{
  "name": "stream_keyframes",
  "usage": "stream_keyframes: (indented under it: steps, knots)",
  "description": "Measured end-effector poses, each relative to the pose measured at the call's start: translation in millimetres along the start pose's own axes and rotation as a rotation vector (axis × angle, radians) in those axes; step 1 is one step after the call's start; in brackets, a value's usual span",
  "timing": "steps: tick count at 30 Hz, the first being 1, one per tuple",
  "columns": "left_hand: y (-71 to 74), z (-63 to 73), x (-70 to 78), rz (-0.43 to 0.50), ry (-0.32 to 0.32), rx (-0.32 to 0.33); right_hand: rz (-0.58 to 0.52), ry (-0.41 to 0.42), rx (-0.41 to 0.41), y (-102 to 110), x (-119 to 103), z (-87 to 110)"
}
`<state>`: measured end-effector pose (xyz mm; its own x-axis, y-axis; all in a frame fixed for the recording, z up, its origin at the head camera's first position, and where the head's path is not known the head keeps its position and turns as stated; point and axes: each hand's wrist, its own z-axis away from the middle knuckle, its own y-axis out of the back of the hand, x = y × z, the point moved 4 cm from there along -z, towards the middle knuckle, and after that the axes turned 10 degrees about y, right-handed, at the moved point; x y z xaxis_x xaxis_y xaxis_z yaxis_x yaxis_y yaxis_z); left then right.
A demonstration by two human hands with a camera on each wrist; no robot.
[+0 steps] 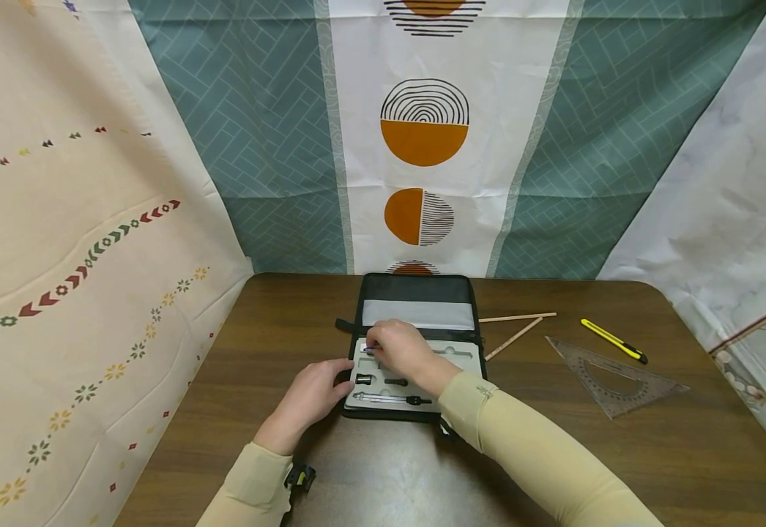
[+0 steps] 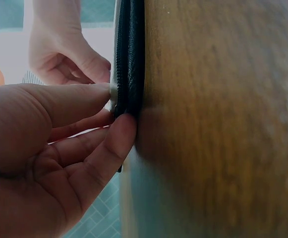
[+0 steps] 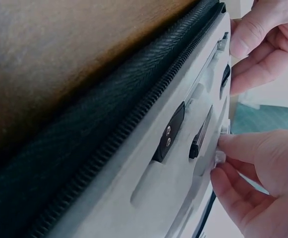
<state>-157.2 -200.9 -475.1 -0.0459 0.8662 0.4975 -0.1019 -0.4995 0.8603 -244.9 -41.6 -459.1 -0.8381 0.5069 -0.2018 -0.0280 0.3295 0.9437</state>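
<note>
A black zip case (image 1: 416, 288) lies unfolded on the table, with a pale moulded tray (image 1: 455, 377) in its near half. My left hand (image 1: 313, 395) grips the tray side of the case at its left edge, thumb on top and fingers at the zip. Over the tray's upper left, my right hand (image 1: 404, 350) pinches a small clear-whitish piece (image 3: 220, 157) between thumb and fingers; its kind is mostly hidden. A metal compass (image 1: 386, 398) sits in the nearest slot. Above it lie a short black cylinder (image 1: 363, 379) and a small black-ended part (image 1: 396, 381).
Right of the case are two thin wooden sticks (image 1: 515, 338), a clear set square (image 1: 620, 380) with a protractor cutout and a yellow utility knife (image 1: 610, 339). The wooden table (image 1: 277, 315) meets hanging cloths at the back and sides.
</note>
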Motion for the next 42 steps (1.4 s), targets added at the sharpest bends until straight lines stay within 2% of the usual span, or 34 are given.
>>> stream_keyframes:
  steps: [14, 32, 42]
  knots:
    - [0.2, -0.3, 0.7, -0.001, 0.013, -0.005, 0.038, -0.026, -0.019, -1.7, 1.3, 0.4]
    - [1.1, -1.6, -1.1, -0.002, 0.022, -0.008, 0.038, 0.009, -0.003, 0.8, 3.1, 3.2]
    - [-2.0, -2.2, -0.8, 0.003, 0.039, -0.015, 0.069, 0.053, -0.044, 0.1, 1.1, 4.6]
